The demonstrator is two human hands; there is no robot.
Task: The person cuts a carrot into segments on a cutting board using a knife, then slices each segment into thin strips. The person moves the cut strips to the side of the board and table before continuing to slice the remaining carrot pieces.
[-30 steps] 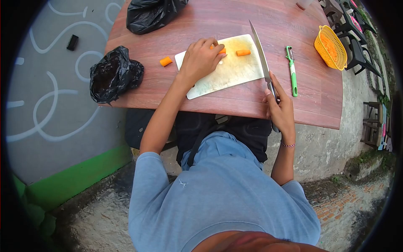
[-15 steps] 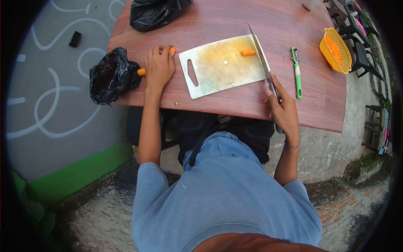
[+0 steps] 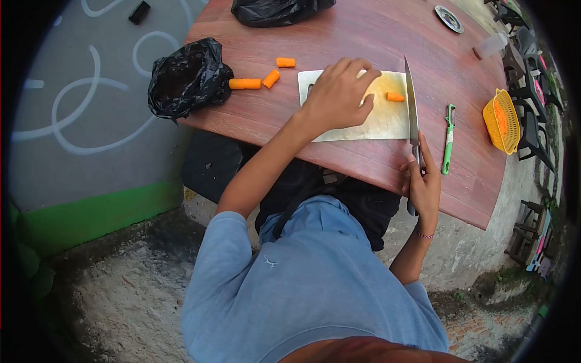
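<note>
Hovering over the white rectangular board [image 3: 385,121], the left grip [image 3: 340,95] gapes near an orange carrot chunk [image 3: 395,97]; beside the board, the right grip [image 3: 426,180] clamps a silver-bladed knife [image 3: 413,106].

Smooth metal knife blade [image 3: 412,103], 2 glossy plastic bags [image 3: 210,77] [image 3: 279,13], wood-look tabletop [image 3: 357,39], perhaps laminate

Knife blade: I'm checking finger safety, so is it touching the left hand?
Apart: the head view shows bare cutting board and a carrot piece between the left hand and the knife blade.
</note>
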